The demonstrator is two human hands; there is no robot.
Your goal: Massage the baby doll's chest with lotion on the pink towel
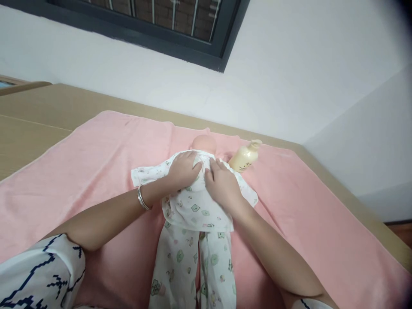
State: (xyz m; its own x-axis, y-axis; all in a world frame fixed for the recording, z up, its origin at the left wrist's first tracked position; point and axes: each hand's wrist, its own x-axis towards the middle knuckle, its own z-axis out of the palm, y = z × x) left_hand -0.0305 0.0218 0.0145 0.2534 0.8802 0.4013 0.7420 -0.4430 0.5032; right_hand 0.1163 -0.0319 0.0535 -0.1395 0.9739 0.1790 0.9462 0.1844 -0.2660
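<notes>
— On the pink towel (96,163), what lies under the hands?

— A doll (203,142) on its back, head toward the wall, dressed in a printed top (193,206) and matching trousers (180,262). The towel is spread over a wooden worktop (28,128).

— Where are the hands?

— Both are at the neck of the top, thumbs nearly touching. The left hand (184,169), with a bracelet (142,198) on its wrist, has its fingers bent over the cloth just below the doll's chin. I cannot tell whether they pinch the fabric or only press on it. The right hand (222,185) lies open and palm down on the chest, its fingertips at the bunched collar.

— Anything close by?

— A cream bottle (244,158) lies on its side just beside the doll's head, on the right, near the right hand but apart from it.

— How would you handle the collar well?

— To my mind, one hand should hold the cloth flat on the chest while the other eases the bunched edge outward from the neck. Small, light pulls look best, since the fabric seems thin and the doll light enough to slide on the towel. I would also keep the right wrist low, so it does not nudge the bottle.
</notes>
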